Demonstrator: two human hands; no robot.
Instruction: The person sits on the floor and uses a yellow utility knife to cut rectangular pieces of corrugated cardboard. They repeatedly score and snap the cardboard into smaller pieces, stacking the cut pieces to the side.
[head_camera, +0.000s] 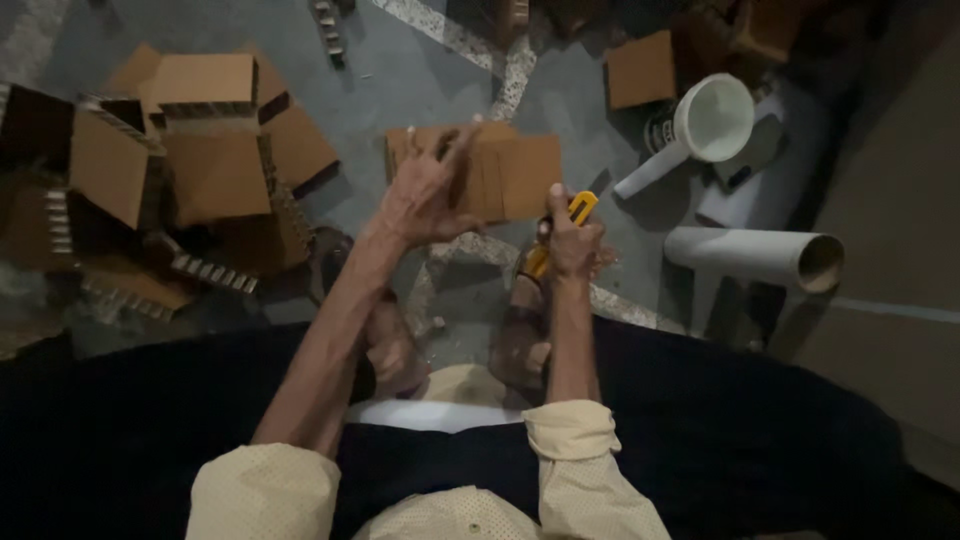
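Note:
A flat brown cardboard piece (510, 175) with scored lines lies on the grey floor in front of me. My left hand (425, 190) rests on its left part with fingers spread, pressing it down. My right hand (572, 240) is closed around a yellow utility knife (578, 208) at the cardboard's lower right edge. The knife's tip points up toward the cardboard. My sandalled feet (520, 330) show below the hands.
A heap of cut cardboard pieces and corrugated strips (200, 170) lies at the left. At the right are a white scoop-like cup (710, 120), a white cardboard tube (760, 255), a small cardboard square (640, 70) and a large board (890, 220).

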